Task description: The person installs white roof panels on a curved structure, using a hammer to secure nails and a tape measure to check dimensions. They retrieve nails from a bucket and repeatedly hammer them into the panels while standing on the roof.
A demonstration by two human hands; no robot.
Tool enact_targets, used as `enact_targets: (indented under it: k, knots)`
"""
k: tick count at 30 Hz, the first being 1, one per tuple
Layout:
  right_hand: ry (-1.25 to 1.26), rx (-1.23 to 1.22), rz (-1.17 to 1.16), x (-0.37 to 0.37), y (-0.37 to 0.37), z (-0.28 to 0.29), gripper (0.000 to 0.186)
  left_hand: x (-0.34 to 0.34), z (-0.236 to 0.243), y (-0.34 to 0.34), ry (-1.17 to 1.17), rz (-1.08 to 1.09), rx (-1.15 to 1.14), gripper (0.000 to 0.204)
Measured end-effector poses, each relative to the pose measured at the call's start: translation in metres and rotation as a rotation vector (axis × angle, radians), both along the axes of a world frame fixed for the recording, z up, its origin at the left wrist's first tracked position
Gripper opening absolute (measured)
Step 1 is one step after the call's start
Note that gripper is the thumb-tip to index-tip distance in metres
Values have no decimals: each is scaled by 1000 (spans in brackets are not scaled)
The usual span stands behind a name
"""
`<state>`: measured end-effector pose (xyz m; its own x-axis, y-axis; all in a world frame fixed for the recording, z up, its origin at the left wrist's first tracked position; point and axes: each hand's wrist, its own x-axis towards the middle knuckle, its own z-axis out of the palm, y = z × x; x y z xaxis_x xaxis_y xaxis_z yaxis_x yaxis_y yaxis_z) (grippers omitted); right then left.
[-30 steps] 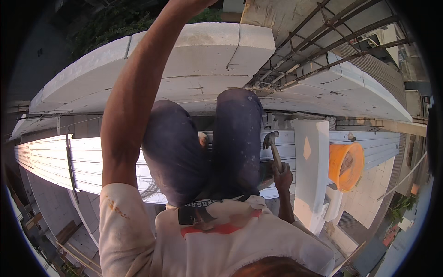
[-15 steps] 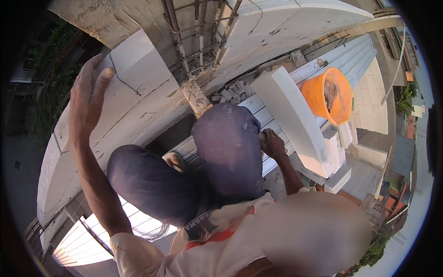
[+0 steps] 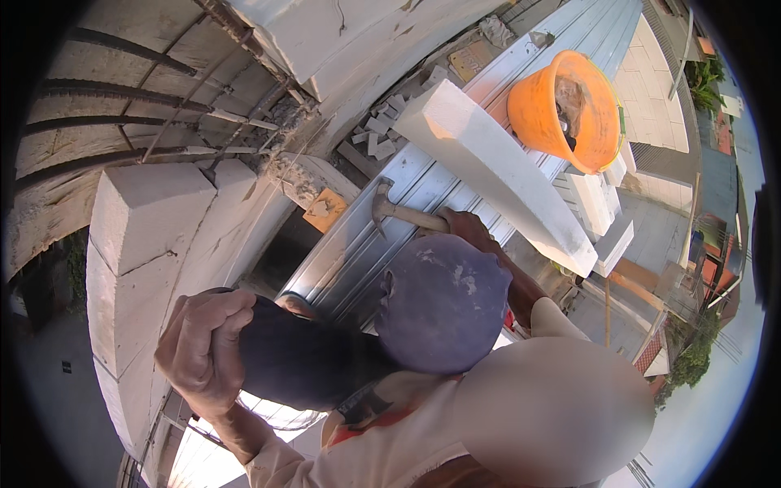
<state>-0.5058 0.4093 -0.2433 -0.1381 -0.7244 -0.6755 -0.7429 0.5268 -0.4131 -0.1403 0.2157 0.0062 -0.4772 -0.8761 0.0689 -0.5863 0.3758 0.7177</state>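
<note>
My right hand (image 3: 470,231), beyond my right knee, is wrapped round the wooden handle of a claw hammer (image 3: 419,216). The hammer's metal head points left over the ribbed metal sheets (image 3: 358,264). My left hand (image 3: 203,346) is raised at my left knee with its fingers curled in; nothing shows in it. Left of that hand stands a wall of pale blocks (image 3: 134,268), with a thin wire lying over its face. A loose white block (image 3: 496,167) rests tilted on the sheets, right of the hammer.
An orange bucket (image 3: 529,106) with grey-brown stuff inside stands behind the loose block. Bare rebar rods (image 3: 122,98) stick out at the far left. Block offcuts (image 3: 382,130) lie along the far wall. More white blocks (image 3: 614,244) are stacked at the right. A dark gap (image 3: 281,252) opens beside the sheets.
My left hand has come off the block wall and its fingers have curled in. My right hand has moved forward, bringing the hammer into sight. The view has turned toward the rebar.
</note>
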Motion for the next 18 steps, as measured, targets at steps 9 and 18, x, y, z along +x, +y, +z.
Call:
enact_targets:
  k: [9, 18]
  knots:
    - [-677, -71, -270, 38, -27, 32, 54, -91, -61, 8, -461, -344, 389, 30]
    - [-1048, -622, 148, 88, -94, 12, 48, -114, -94, 32, 558, -34, 861, 27]
